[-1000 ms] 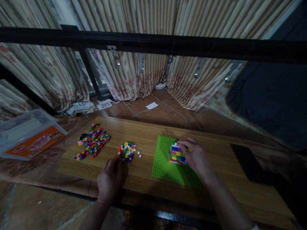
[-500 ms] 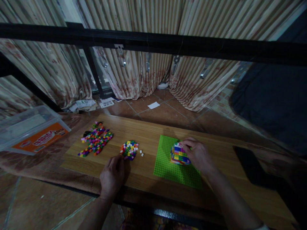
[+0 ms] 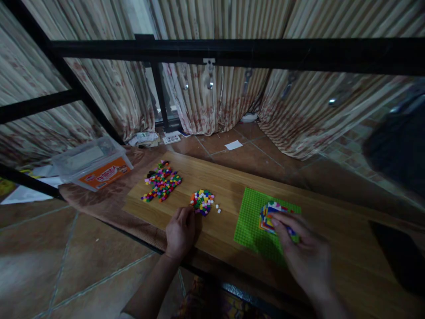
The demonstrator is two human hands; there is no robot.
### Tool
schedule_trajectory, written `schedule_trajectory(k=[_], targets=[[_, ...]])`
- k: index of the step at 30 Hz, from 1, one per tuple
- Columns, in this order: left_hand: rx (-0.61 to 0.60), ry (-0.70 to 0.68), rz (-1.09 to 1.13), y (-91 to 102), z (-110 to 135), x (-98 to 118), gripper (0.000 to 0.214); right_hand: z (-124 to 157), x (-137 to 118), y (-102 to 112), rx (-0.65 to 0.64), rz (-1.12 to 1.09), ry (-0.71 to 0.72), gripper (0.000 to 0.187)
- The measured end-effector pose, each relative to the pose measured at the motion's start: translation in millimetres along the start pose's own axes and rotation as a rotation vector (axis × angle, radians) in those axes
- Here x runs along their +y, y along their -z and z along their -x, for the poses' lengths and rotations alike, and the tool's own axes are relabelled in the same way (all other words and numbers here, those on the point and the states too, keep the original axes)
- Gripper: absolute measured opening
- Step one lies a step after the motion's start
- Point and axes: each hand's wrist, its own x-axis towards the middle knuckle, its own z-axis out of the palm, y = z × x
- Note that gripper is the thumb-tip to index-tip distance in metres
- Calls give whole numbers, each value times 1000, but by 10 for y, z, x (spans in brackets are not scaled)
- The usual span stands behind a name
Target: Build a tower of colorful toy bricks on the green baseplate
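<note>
A green baseplate [image 3: 249, 219] lies on a wooden board [image 3: 226, 186]. On it stands a small multicoloured brick block [image 3: 267, 212]. My right hand [image 3: 300, 252] rests over the block's near side, fingers curled against it. My left hand [image 3: 180, 230] lies on the board with fingers loosely bent, its fingertips just short of a small pile of mixed bricks [image 3: 202, 201]. A larger spread of coloured bricks [image 3: 161, 182] sits further left on the board.
A clear plastic box with an orange label [image 3: 93, 161] stands left of the board on a brown cloth. A black metal frame [image 3: 232, 51] crosses above. Striped curtains hang behind, with paper scraps [image 3: 233, 145] on the tiled floor.
The view has swung left and down, so everything sits further right in the frame. My right hand has slid from the top of the block to its near side. My left hand stays by the small pile.
</note>
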Motion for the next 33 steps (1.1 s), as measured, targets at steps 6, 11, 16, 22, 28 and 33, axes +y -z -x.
schedule_trajectory(k=[6,11,16,22,28,33], targets=[[-17,13,8,-18,18,-10,21,206,-140,-580,-256,-63,47,18],[10,-5,27,-27,23,-9,19,36,-59,-962,-281,-9,-12,20],[13,-29,36,-19,22,-10,18,-279,-21,-1270,-362,46,-6,22],[15,-42,43,-25,27,-21,18,-504,9,-1549,-464,131,13,19],[7,-40,39,-22,30,-23,18,-544,14,-1589,-497,200,50,13],[11,-38,31,-19,25,-18,18,-454,-85,-1432,-426,49,-17,14]])
